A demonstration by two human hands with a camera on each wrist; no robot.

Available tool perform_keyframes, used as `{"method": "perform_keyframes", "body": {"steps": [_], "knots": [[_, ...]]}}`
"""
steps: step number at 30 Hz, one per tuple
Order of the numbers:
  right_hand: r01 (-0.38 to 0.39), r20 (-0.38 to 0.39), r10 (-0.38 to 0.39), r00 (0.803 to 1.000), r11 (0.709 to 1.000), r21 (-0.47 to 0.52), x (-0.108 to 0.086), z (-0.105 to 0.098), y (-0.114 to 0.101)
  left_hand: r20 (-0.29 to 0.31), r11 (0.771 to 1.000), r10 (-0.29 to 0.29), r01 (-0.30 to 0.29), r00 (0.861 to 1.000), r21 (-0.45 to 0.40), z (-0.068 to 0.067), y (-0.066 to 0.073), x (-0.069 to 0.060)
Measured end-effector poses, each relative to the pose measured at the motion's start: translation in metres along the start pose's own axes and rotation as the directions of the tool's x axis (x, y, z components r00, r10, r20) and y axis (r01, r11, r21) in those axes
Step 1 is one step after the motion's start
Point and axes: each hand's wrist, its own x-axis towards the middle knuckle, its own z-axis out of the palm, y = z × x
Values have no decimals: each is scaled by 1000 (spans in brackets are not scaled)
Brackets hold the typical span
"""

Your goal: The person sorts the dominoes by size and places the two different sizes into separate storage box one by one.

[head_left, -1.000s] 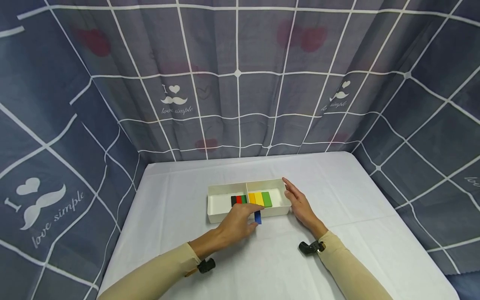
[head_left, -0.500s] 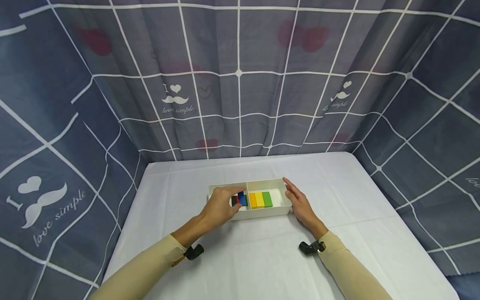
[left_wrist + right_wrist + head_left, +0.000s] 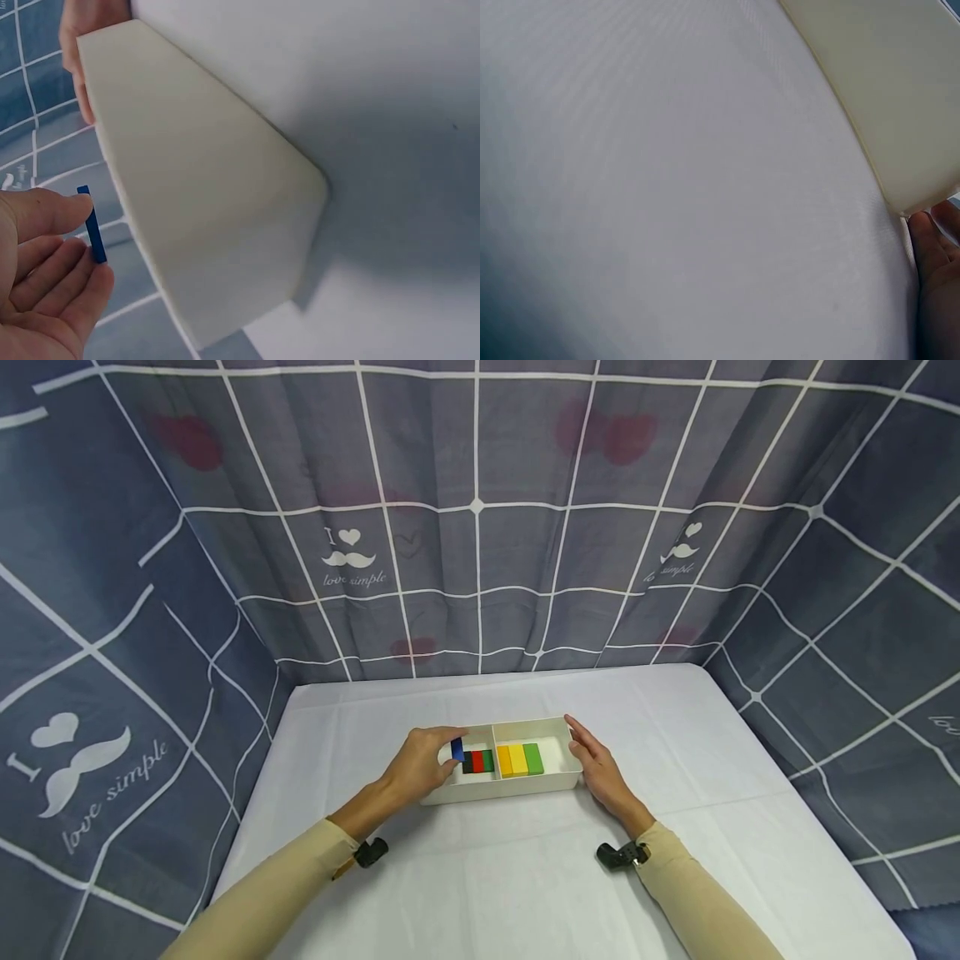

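Between thumb and fingertips my left hand (image 3: pixel 414 766) pinches a thin blue block (image 3: pixel 457 749), held over the left compartment of a white two-part box (image 3: pixel 480 791). In the left wrist view the blue block (image 3: pixel 92 225) shows edge-on, apart from the box wall (image 3: pixel 187 165). Black (image 3: pixel 467 762), red (image 3: pixel 477 762) and dark green (image 3: pixel 488 761) blocks lie side by side against the divider in the left compartment. The right one holds yellow blocks (image 3: pixel 513 760) and a light green block (image 3: pixel 533 758). My right hand (image 3: pixel 603 770) rests with extended fingers against the box's right end.
A white cloth covers the table (image 3: pixel 525 868) under the box. Dark grey-blue curtains (image 3: pixel 420 560) with white grid lines stand behind and at both sides. A small black device is strapped at each wrist.
My left hand has carried the blue block from in front of the divider, across the dark-coloured blocks, to the left part of the left compartment. My right hand has stayed at the box's end.
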Motion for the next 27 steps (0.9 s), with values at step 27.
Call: {"method": "perform_keyframes", "body": {"steps": [27], "knots": [[-4,0,4,1000,1000,-1,-1,1,1,207,997,-9,-6,978,72,21,-35,13]]}}
